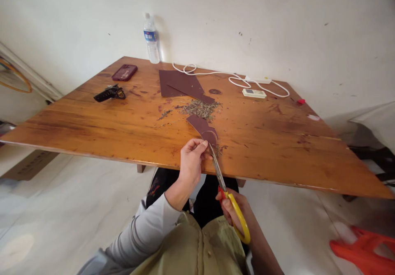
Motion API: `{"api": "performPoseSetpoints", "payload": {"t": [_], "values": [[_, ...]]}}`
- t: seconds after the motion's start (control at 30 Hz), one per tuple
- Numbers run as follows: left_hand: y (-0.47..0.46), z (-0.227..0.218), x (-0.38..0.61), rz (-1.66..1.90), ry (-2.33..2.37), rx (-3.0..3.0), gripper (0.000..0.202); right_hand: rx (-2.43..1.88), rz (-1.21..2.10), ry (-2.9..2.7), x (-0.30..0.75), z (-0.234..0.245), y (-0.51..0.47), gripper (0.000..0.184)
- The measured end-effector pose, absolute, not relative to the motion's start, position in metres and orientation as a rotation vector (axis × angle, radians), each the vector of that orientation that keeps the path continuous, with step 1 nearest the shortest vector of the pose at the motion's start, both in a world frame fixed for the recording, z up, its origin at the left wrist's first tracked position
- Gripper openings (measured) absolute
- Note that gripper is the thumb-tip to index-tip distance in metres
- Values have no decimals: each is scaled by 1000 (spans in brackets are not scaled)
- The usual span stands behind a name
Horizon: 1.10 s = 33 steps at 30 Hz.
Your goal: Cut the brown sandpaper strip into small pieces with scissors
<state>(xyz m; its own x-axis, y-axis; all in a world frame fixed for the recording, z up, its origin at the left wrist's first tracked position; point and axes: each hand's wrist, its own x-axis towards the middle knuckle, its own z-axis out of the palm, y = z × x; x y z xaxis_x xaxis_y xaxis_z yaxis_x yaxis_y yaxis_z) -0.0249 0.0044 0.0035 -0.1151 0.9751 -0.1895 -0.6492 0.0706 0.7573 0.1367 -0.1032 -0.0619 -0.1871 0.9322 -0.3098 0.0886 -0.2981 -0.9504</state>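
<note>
My left hand [193,159] pinches the near end of a dark maroon strip [199,124] over the table's front edge. The strip looks like sandpaper or thin leather; its near part curls. My right hand [233,207] grips scissors [238,217] with yellow and red handles, fingers through the loops. The blade tips reach up beside my left fingertips at the strip's end. Just beyond lies a heap of small, thin clippings [202,109]. Behind it, a larger maroon sheet [175,83] lies flat, with another maroon strip [191,93] partly over it.
On the wooden table [138,131] stand or lie a water bottle [151,40], a phone case [124,72], black keys or a holder [109,94], a white cable [212,73] and a small white remote-like device [254,93]. An orange-red plastic object [364,248] is at lower right.
</note>
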Motion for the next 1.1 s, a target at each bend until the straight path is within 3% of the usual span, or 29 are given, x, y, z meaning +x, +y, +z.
{"api": "performPoseSetpoints", "payload": {"t": [0.53, 1.1], "values": [[6, 3, -26, 1562, 798, 369, 24, -1168, 1542, -1158, 126, -98, -115, 72], [5, -1, -27, 1535, 787, 393, 20, -1214, 1445, -1136, 124, -89, -112, 74]]}}
